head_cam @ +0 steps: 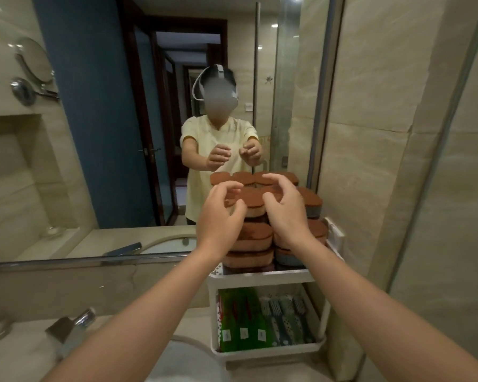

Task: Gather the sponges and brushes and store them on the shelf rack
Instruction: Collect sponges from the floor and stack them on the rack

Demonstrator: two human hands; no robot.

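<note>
Beige marble bathroom: a wall mirror point(94, 133) fills the upper left, pale tabletop point(25, 351) below. Sponges point(249, 238) are stacked on the white shelf rack point(260, 277) at centre, brushes point(284, 321) on its lower tier. Left hand point(218, 213) and right hand point(284, 208) hover beside the stack, fingers curled, empty.

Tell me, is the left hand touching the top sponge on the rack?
Cannot tell. In the head view the left hand curls in front of the top sponge, hiding any contact or gap.

Bare forearms; mirror shows pale-yellow short-sleeved top point(204, 150), grey headset point(218, 75).
</note>
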